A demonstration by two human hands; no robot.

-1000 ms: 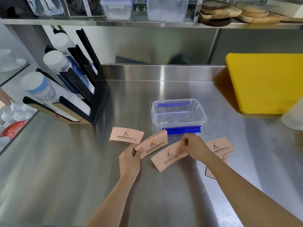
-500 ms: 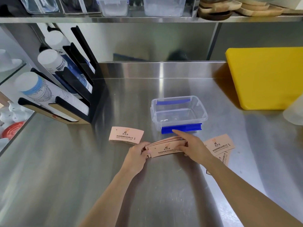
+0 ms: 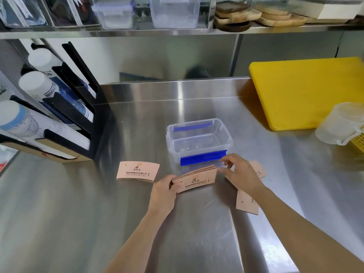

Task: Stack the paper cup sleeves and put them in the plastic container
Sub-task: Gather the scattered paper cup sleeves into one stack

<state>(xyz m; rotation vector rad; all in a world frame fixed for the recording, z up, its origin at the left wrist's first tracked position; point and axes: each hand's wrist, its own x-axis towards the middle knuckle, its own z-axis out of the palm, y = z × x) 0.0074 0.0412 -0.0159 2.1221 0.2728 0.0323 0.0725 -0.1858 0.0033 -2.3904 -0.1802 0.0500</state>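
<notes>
Head view: a small stack of sleeves [image 3: 195, 179] is held just above the steel counter [image 3: 78, 213], near its middle, just in front of the clear plastic container [image 3: 199, 137]. The stack's left end is pinched by the left hand [image 3: 163, 192], thumb on top. The right hand [image 3: 239, 172] is at the stack's right end with fingers spread loosely; fingertips are blurred, so whether that end is grasped or only touched cannot be told. The container is seen open and empty, standing toward the back of the counter's middle, with a blue clip [image 3: 202, 157] on its near side. A single sleeve [image 3: 137, 172] is lying flat to the left of the stack, apart from it. Two more loose sleeves are partly hidden by the right forearm: one [image 3: 258, 169] behind the right hand, another [image 3: 246, 202] on the near side of the arm. A yellow cutting board [image 3: 307, 93] is propped at the back right corner. A black cup dispenser rack [image 3: 65, 107] with paper cups is set at the left edge.
</notes>
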